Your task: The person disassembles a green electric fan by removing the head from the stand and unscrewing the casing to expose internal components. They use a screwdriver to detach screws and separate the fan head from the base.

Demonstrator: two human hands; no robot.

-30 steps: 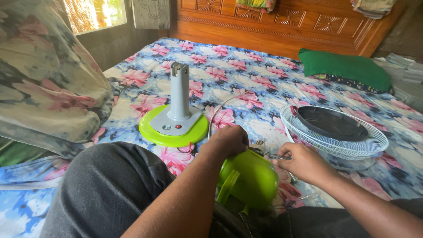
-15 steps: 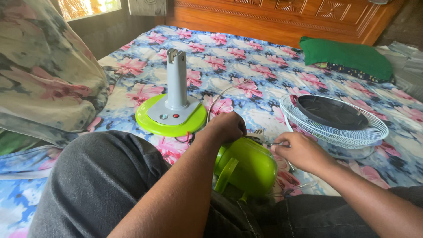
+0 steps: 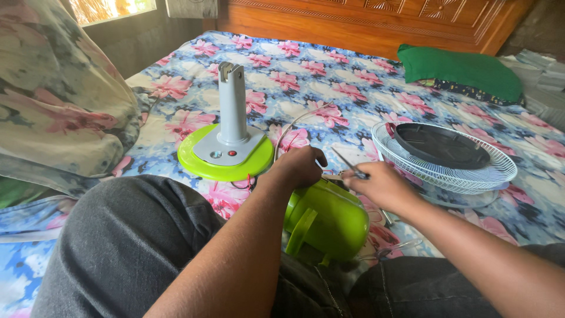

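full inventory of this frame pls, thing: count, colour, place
motor housing: 1, lime green, on the lap, under both hands
tool: 1, thin metal, in the right hand
fan base: 1, lime green with grey post, on the bed left of the hands
cable: 1, white, on the sheet beyond the left hand
grille: 1, white wire, on the bed at right
black disc: 1, lying in the grille
bedsheet: 1, blue with pink flowers, over the bed
green pillow: 1, far right by the headboard
headboard: 1, carved wood, top
floral bedding: 1 heap, left
left hand: 1, on the housing's top
right hand: 1, gripping the tool
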